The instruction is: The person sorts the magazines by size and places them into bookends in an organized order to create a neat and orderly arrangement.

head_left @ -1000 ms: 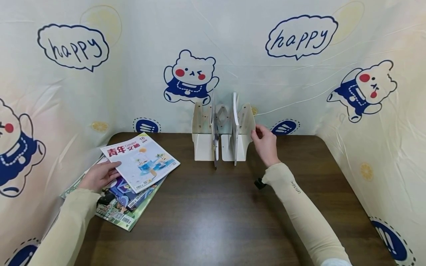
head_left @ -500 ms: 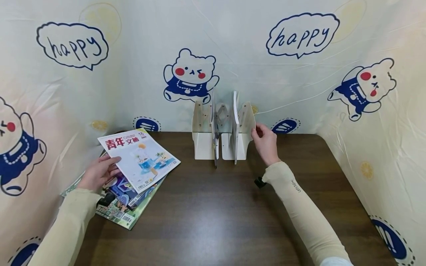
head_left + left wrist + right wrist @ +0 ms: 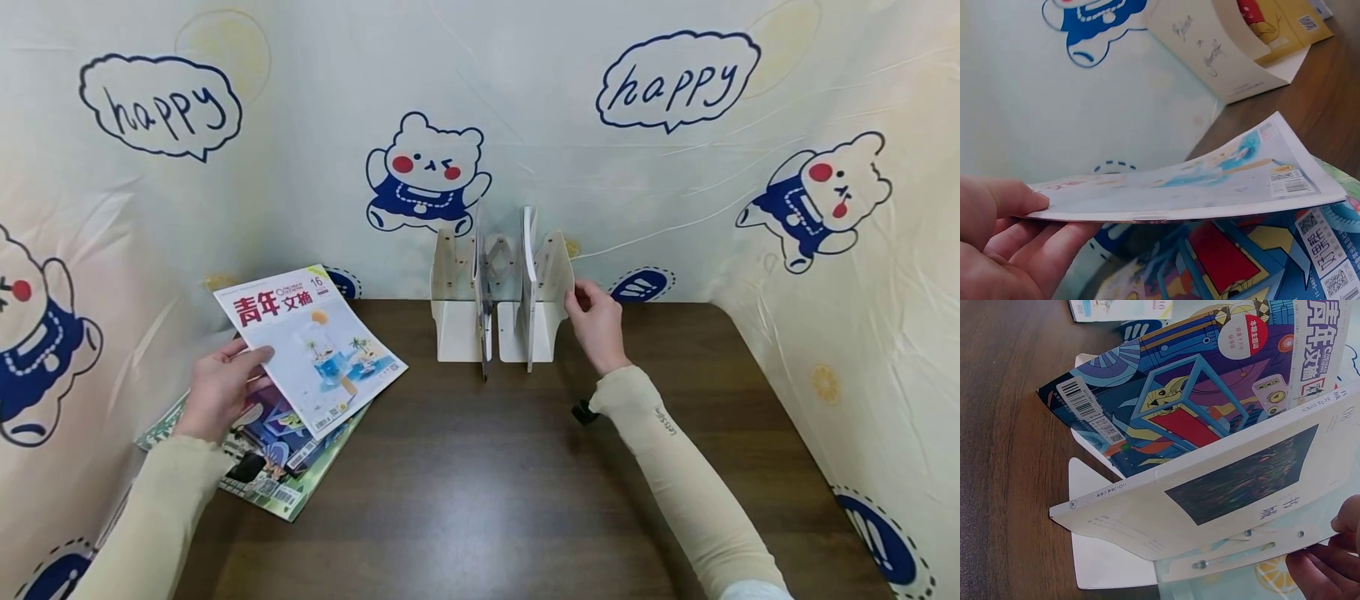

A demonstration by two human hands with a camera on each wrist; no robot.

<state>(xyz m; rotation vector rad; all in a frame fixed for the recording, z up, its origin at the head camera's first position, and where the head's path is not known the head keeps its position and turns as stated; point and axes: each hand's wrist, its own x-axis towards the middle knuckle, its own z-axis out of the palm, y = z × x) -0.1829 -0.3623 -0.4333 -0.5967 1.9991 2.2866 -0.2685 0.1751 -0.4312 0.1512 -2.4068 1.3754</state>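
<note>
My left hand (image 3: 213, 387) pinches a white magazine (image 3: 318, 350) by its left edge, thumb on the cover and fingers beneath. In the left wrist view the magazine (image 3: 1210, 178) is raised and tilted over a blue comic-style magazine (image 3: 1222, 256). My right hand (image 3: 597, 325) pinches the outer edge of the right end plate of a cream bookend rack (image 3: 460, 333) at the table's back. Between its plates stand a white book (image 3: 1247, 469) and a colourful blue and purple magazine (image 3: 1197, 400), with space between them.
Beneath the raised magazine, a blue magazine (image 3: 273, 429) and a green one (image 3: 281, 497) lie stacked on the left of the brown table (image 3: 480, 483). A printed curtain (image 3: 562, 183) encloses the table's back and sides, close behind the rack.
My left hand has lifted the white magazine's left and far side up off the pile, tilting it. The right hand stays at the rack's end plate.
</note>
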